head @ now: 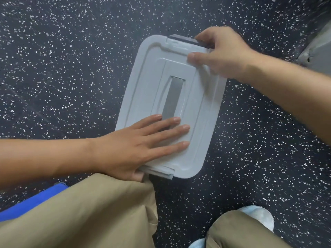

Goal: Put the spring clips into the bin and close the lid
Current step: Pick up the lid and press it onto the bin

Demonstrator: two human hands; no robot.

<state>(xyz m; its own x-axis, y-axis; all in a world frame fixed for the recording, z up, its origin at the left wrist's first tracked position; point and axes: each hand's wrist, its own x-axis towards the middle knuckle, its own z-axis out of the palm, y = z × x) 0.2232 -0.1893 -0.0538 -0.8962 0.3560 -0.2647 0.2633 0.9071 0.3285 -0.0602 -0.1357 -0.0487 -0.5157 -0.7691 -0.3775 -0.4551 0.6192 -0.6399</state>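
Task progress: lid (200, 111) seated on the bin (157, 171); no spring clips visible outside, presumably already inside, though contents hidden under the opaque lid.
Remaining work: latching, judged from the hand positions; far latch (184, 39) under the right fingers, near latch (165, 174) just beside the left thumb. Locked or unlocked state of either latch: cannot tell.
Bin location: on the speckled dark floor (62, 68), under both hands, just beyond the knees (107, 203).
Left hand (136, 145): flat, palm down on the near end of the lid. Fingers (172, 130) straight, slightly spread, lying across the lid top, middle fingertips reaching the recessed grey handle strip (172, 97). Nothing gripped; pressing or steadying only. Thumb at the near edge, touching or close to the near latch; contact unclear.
Right hand (220, 54): curled over the far corner of the lid. Fingers hooked down over the dark far latch, thumb (192, 57) lying on the lid top just inside them. Pinch closed around the latch and lid edge; slightly motion-blurred.
Lid seating: level with the bin rim along the visible sides; no gap seen.
Risk judgement: lid shifting under one-sided pressure if the left hand lifts before the far latch snaps home.
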